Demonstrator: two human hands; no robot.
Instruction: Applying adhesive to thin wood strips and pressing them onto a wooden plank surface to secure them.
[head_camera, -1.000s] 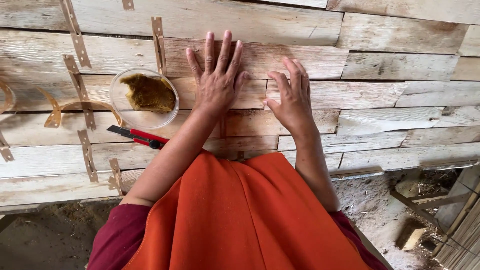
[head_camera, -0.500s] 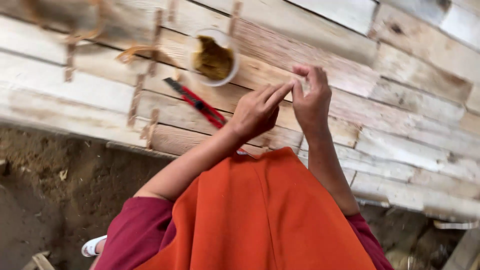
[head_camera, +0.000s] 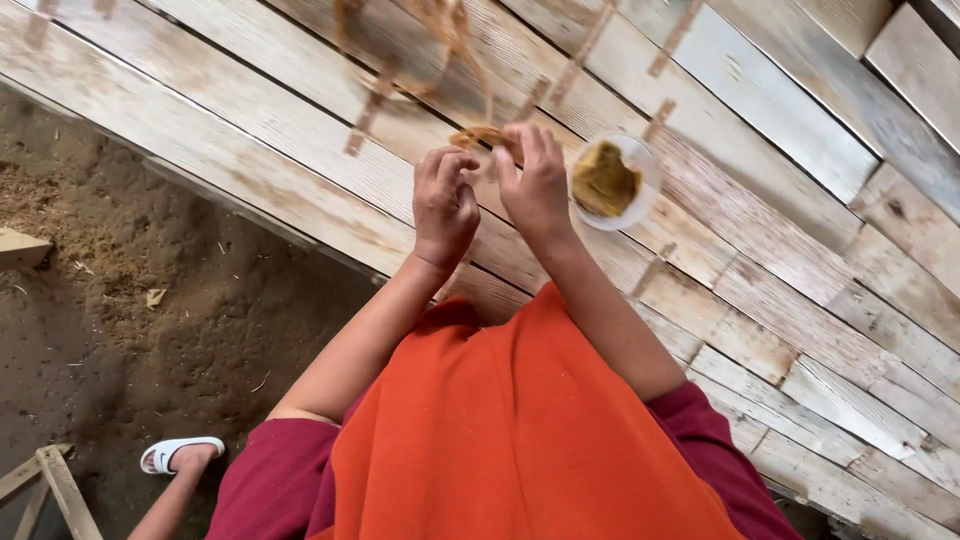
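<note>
My left hand (head_camera: 445, 205) hovers over the pale wooden planks (head_camera: 250, 130) with its fingers curled in and nothing visible in it. Close beside it, my right hand (head_camera: 535, 185) bends its fingertips onto a small brown strip piece (head_camera: 478, 135) that lies at the top of both hands. Just right of my right hand a round white bowl (head_camera: 640, 165) of yellow-brown paste (head_camera: 603, 180) rests on the planks. My orange apron (head_camera: 520, 430) fills the lower middle of the view.
Thin brown strips (head_camera: 365, 120) lie across the planks, and a curved brown loop (head_camera: 440, 30) lies further up. Sandy ground (head_camera: 120, 300) spreads to the left, with a foot in a white sandal (head_camera: 185, 455), a wooden frame (head_camera: 50, 490) and a wood block (head_camera: 20, 245).
The view has swung, so the planks now run diagonally. My hands have left the plank surface and come together in front of the bowl. The red-handled tool is out of sight.
</note>
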